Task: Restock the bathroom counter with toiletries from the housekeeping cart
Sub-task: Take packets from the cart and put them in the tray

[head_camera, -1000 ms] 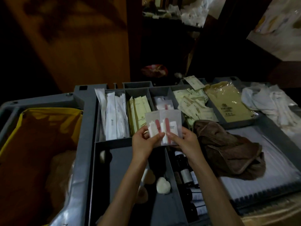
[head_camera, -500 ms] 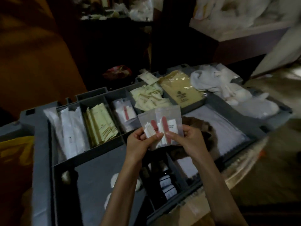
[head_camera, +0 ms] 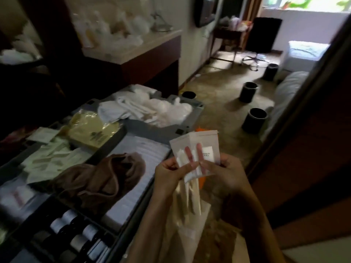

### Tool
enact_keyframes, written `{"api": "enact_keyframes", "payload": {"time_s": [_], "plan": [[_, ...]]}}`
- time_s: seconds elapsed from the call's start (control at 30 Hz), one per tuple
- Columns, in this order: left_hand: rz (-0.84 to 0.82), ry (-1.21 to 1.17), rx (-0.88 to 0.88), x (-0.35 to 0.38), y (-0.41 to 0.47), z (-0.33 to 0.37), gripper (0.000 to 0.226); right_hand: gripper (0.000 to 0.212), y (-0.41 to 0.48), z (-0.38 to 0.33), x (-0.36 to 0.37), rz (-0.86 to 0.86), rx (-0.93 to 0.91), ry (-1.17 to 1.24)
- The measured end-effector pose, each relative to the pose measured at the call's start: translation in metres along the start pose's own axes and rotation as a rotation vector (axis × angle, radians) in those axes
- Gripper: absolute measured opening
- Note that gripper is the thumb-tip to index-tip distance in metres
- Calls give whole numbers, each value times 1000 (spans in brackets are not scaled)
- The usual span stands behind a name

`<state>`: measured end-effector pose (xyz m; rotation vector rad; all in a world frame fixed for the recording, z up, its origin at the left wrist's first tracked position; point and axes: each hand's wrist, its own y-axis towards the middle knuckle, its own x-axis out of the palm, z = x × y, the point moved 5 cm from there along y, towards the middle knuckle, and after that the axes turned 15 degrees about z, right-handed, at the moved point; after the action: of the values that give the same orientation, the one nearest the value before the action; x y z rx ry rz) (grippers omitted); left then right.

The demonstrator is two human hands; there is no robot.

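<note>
Small clear toiletry packets [head_camera: 197, 149] with white and pink items inside are fanned out between both hands, to the right of the grey housekeeping cart [head_camera: 169, 133]. My left hand [head_camera: 171, 171] pinches their lower left edge, and longer cream sachets [head_camera: 188, 198] hang down below it. My right hand [head_camera: 224, 173] pinches the packets' lower right corner. On the cart lie cream sachets [head_camera: 55, 158], a yellow packaged item [head_camera: 91, 130], dark bottles with pale labels [head_camera: 79, 230] and a brown cloth [head_camera: 102, 177].
White towels [head_camera: 150, 109] are piled at the cart's far end. A counter [head_camera: 133, 48] with white bottles stands behind. Three black bins [head_camera: 254, 120] stand on the floor ahead. A dark wooden door frame [head_camera: 296, 149] rises at my right.
My view has swung right, away from the cart toward the room. Both hands have carried the packets off the cart's right side.
</note>
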<state>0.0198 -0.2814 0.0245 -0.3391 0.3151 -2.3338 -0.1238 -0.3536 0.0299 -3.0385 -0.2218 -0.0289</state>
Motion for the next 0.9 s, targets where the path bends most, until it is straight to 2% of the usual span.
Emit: {"api": "enact_keyframes", "payload": {"time_s": [0.1, 0.17, 0.27, 0.43, 0.57, 0.7, 0.9], "plan": [[-121, 130, 0, 44, -17, -14, 23, 18, -6, -5, -52, 97, -60, -32], [-169, 157, 21, 70, -31, -22, 16, 20, -15, -9, -87, 154, -52, 6], [-250, 197, 60, 110, -54, -37, 16, 15, -32, -12, -135, 250, -59, 12], [-478, 216, -7, 174, -104, -64, 18, 13, -66, -10, -213, 487, -105, -27], [-605, 282, -16, 215, -137, -84, 36, 19, -84, -2, -260, 626, -93, 24], [-686, 302, 8, 247, -156, -97, 13, 24, -96, 4, -294, 747, -61, 37], [-853, 332, -14, 295, -184, -117, 12, 15, -120, 0, -343, 886, -48, 54]]}}
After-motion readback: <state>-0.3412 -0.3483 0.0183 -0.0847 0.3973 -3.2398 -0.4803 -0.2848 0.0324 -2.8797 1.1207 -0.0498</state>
